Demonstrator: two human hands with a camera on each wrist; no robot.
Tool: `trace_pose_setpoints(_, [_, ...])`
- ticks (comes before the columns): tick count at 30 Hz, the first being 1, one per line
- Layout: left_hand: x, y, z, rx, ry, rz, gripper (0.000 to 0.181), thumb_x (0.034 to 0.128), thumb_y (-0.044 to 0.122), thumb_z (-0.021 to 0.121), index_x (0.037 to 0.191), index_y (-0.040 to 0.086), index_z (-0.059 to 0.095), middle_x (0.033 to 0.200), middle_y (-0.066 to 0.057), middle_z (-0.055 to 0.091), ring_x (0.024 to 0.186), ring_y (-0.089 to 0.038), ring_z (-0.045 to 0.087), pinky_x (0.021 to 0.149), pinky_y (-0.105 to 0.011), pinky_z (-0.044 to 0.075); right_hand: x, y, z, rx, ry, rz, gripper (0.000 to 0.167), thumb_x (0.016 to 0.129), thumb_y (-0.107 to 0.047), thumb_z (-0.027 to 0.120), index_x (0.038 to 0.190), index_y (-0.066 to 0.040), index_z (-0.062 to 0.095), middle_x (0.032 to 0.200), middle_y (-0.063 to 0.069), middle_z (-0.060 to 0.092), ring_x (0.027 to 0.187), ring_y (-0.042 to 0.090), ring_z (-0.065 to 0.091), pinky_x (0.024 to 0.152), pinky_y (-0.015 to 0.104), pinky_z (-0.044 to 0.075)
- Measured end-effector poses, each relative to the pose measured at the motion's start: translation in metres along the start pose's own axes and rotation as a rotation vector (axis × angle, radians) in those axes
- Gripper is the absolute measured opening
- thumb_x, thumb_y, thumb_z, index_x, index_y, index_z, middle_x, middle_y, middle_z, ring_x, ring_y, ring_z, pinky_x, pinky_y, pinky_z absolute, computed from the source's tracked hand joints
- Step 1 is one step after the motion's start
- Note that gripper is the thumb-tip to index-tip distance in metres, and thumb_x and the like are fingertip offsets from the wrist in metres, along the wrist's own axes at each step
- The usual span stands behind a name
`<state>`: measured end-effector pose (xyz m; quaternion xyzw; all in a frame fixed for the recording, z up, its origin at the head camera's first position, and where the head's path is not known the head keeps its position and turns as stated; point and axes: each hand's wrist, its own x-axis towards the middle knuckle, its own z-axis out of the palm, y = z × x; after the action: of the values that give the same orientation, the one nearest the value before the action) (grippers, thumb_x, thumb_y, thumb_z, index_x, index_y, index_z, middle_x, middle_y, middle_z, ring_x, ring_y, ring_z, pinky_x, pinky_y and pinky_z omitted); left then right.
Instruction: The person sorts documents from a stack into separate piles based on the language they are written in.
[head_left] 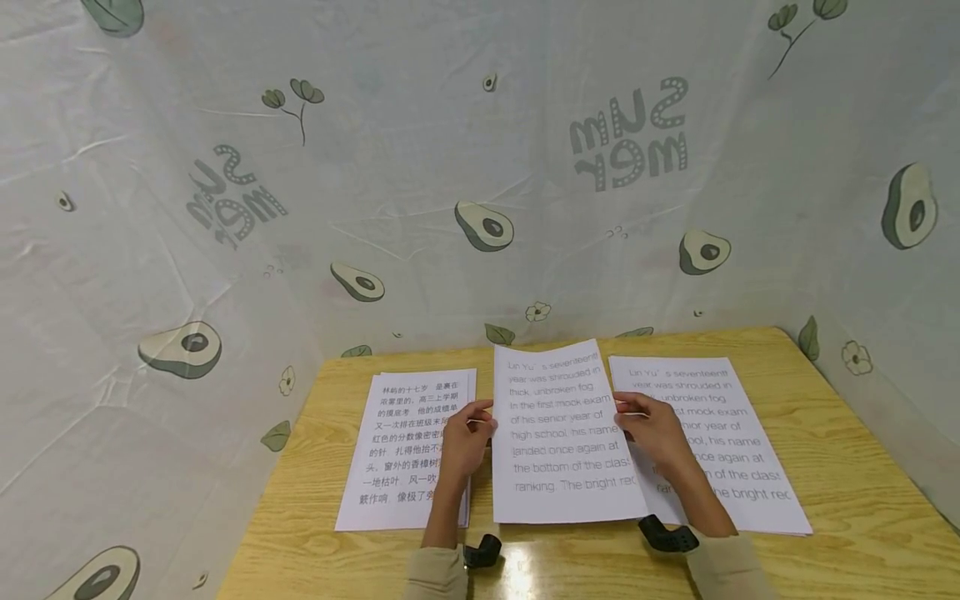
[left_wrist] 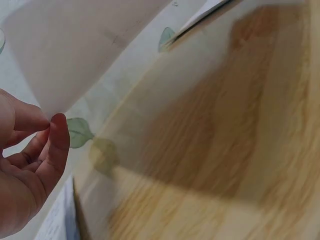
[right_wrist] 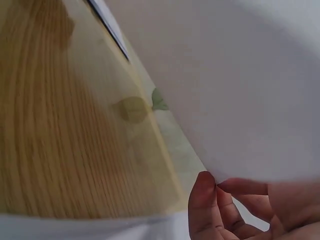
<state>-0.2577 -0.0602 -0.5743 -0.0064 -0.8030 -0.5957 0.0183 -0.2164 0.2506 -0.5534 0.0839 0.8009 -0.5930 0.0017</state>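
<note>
A printed sheet of paper (head_left: 562, 433) with English text is held up above the table between both hands. My left hand (head_left: 467, 442) pinches its left edge between thumb and fingers; the left wrist view shows that hand (left_wrist: 30, 155) gripping the sheet's edge (left_wrist: 75, 55). On the opposite edge my right hand (head_left: 660, 433) pinches the paper, and in the right wrist view thumb and finger of the hand (right_wrist: 245, 210) meet on the sheet (right_wrist: 240, 95). The sheet bows slightly along its top.
To the left lies a stack of sheets with Chinese text (head_left: 405, 450), partly behind the left forearm. At the right lies a stack with the same English text (head_left: 742, 442), partly under the right arm. Behind the wooden table (head_left: 300, 500) hangs an avocado-patterned cloth (head_left: 420, 150).
</note>
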Motion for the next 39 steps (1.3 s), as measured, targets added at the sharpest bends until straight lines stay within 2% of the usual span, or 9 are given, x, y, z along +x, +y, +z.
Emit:
trace_pose_setpoints(6, [-0.002, 0.0, 0.021, 0.017, -0.019, 0.058, 0.034, 0.0947, 0.002, 0.072, 0.128, 0.006, 0.077, 0.1, -0.011, 0.073, 0.081, -0.008, 0.068, 0.069, -0.022, 0.059, -0.001, 0.009, -0.019, -0.028, 0.006, 0.009, 0.046, 0.107, -0.008, 0.059, 0.152, 0.003, 0.055, 0.137, 0.025, 0.058, 0.104, 0.018, 0.067, 0.081, 0.02, 0.059])
trace_pose_setpoints(12, [-0.002, 0.005, 0.049, -0.031, -0.028, 0.046, 0.032, 0.0954, 0.001, 0.072, 0.127, 0.006, 0.077, 0.101, -0.008, 0.073, 0.085, -0.008, 0.07, 0.071, -0.019, 0.057, 0.001, 0.02, -0.043, -0.083, 0.027, 0.014, 0.046, 0.108, -0.009, 0.057, 0.153, 0.004, 0.054, 0.139, 0.026, 0.058, 0.104, 0.016, 0.064, 0.08, 0.018, 0.058])
trace_pose_setpoints(17, [-0.001, 0.009, 0.074, -0.077, -0.036, 0.047, 0.031, 0.0957, 0.0, 0.072, 0.125, 0.006, 0.077, 0.099, -0.007, 0.072, 0.083, -0.008, 0.069, 0.071, -0.018, 0.055, 0.002, 0.027, -0.064, -0.116, 0.043, 0.003, 0.047, 0.109, -0.011, 0.057, 0.153, 0.005, 0.053, 0.138, 0.026, 0.058, 0.1, 0.006, 0.062, 0.079, 0.016, 0.057])
trace_pose_setpoints(24, [0.0, 0.017, 0.109, -0.098, -0.048, 0.047, 0.029, 0.0955, 0.0, 0.073, 0.124, 0.006, 0.077, 0.097, -0.004, 0.072, 0.081, -0.004, 0.067, 0.07, -0.016, 0.054, 0.0, 0.037, -0.097, -0.17, 0.056, -0.007, 0.048, 0.11, -0.013, 0.056, 0.153, 0.008, 0.051, 0.137, 0.027, 0.059, 0.093, -0.006, 0.057, 0.076, 0.014, 0.055])
trace_pose_setpoints(33, [-0.003, 0.03, 0.152, -0.104, -0.042, 0.058, 0.028, 0.0925, -0.003, 0.075, 0.119, 0.004, 0.078, 0.091, -0.001, 0.071, 0.077, -0.001, 0.063, 0.068, -0.016, 0.053, -0.001, 0.054, -0.132, -0.236, 0.117, 0.007, 0.05, 0.109, -0.012, 0.057, 0.152, 0.012, 0.05, 0.139, 0.035, 0.058, 0.087, -0.019, 0.049, 0.072, 0.011, 0.052])
trace_pose_setpoints(39, [-0.007, 0.034, 0.178, -0.112, -0.041, 0.061, 0.028, 0.0913, -0.005, 0.075, 0.118, 0.003, 0.078, 0.086, 0.002, 0.069, 0.072, 0.001, 0.06, 0.064, -0.017, 0.051, -0.002, 0.064, -0.152, -0.284, 0.145, 0.001, 0.049, 0.109, -0.014, 0.057, 0.149, 0.014, 0.051, 0.135, 0.035, 0.06, 0.084, -0.021, 0.047, 0.07, 0.01, 0.051])
